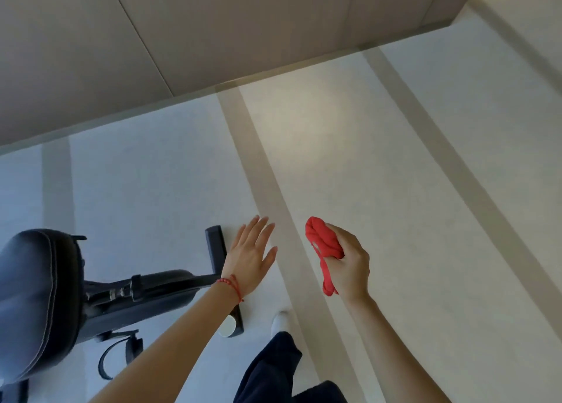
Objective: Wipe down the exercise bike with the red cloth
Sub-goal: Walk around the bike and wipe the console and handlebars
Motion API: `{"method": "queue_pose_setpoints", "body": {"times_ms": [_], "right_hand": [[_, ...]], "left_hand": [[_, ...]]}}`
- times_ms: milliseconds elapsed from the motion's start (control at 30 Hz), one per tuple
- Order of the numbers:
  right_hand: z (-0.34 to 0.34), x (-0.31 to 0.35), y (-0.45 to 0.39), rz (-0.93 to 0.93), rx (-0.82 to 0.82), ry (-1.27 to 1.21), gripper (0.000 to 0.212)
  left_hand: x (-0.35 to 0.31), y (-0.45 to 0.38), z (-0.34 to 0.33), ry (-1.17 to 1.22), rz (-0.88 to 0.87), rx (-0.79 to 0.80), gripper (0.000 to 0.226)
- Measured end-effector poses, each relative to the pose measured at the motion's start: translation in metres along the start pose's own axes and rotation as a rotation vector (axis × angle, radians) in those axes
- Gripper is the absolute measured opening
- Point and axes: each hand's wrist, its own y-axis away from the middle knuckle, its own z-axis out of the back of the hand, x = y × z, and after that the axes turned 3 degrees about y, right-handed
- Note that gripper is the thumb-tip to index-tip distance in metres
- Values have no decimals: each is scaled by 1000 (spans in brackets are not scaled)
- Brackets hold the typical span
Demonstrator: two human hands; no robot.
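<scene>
The black exercise bike [143, 293] fills the lower left, seen from above, with its padded saddle [36, 296] at the left edge and its floor stabiliser bar [216, 247] pointing away. My left hand [249, 256] hovers flat over the stabiliser bar, fingers spread and empty, a red string bracelet on the wrist. My right hand [349, 262] is to the right of the bike, apart from it, closed on the bunched red cloth [324, 247]; a strip of cloth hangs down below the fist.
Pale floor [365, 159] with beige stripes runs ahead and to the right. A beige wall [213, 31] stands at the top. My dark trouser legs and a white shoe [279, 320] are at the bottom, beside the bike's base. A pedal strap [118, 354] sits lower left.
</scene>
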Motion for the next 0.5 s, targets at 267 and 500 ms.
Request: {"method": "queue_pose_setpoints", "body": {"times_ms": [267,500], "right_hand": [[-9,5,-159,71,58,1,46],[-33,14,-317,181,147,15,45]], "left_hand": [[14,-135,37,-10,89,-59,61],[38,-259,65,12,253,-153,66]]}}
